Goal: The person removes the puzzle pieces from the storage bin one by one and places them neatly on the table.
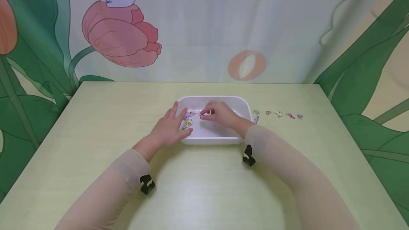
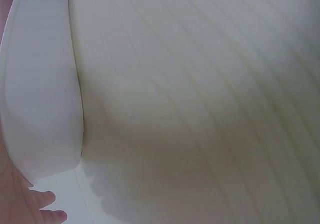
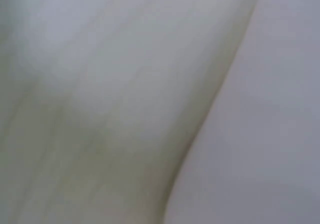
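A white plastic tray (image 1: pixel 195 140) stands on the table, its wall (image 2: pixel 42 84) filling the left side of the left wrist view. My left hand (image 1: pixel 167 127) rests on the tray's left end, fingers spread and thumb over the near rim. Beside that thumb, inside the tray, lie a yellow sticker (image 1: pixel 189 122) and a purple one (image 1: pixel 190 114). My right hand (image 1: pixel 222 113) reaches over the tray and pinches a small sticker (image 1: pixel 201 114) between thumb and fingertips, its picture too small to make out. The right wrist view shows only tray wall (image 3: pixel 260 124) and tabletop.
Right of the tray, several small cut-out stickers lie in a row: a green one (image 1: pixel 256 111), a white-edged one (image 1: pixel 278 114), a pink one (image 1: pixel 290 115) and a blue-red one (image 1: pixel 300 116) among them. A purple sticker (image 1: pixel 256 119) lies against the tray's right side. A printed curtain (image 1: pixel 198 27) hangs behind the table.
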`<state>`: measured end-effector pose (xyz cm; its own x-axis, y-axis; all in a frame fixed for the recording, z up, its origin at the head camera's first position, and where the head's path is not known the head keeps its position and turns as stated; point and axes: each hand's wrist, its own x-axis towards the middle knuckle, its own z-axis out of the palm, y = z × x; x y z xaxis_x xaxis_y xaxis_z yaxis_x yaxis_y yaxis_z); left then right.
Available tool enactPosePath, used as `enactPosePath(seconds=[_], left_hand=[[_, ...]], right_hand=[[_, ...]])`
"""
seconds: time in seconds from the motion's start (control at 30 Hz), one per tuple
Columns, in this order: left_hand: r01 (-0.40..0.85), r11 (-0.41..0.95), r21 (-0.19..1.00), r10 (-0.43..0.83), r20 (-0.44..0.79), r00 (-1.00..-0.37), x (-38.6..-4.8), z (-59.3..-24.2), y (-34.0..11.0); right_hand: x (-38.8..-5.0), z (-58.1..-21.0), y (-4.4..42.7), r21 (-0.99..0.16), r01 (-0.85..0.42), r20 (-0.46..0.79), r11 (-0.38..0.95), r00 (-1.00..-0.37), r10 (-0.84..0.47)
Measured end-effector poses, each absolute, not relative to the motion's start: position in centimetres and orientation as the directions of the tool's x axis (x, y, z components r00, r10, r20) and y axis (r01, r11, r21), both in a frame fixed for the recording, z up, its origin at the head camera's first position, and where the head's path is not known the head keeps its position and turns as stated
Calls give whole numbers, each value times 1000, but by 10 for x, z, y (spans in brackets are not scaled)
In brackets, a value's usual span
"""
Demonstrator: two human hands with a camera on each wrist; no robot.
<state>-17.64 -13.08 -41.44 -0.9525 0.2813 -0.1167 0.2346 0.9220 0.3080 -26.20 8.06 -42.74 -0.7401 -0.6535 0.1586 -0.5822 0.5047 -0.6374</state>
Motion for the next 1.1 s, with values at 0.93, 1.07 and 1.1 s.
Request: enactPosePath(seconds=[0.93, 1.07, 1.1], left_hand=[[220, 924, 312, 271, -129, -954, -179, -413, -128], [216, 926, 310, 267, -134, -954, -181, -414, -130], [216, 926, 309, 267, -131, -955, -181, -414, -130]], right_hand=[[-245, -401, 192, -671, -412, 122, 616, -881, -457], [-247, -402, 203, -671, -405, 126, 622, -888, -442], [-247, -403, 205, -673, -402, 127, 621, -890, -438]])
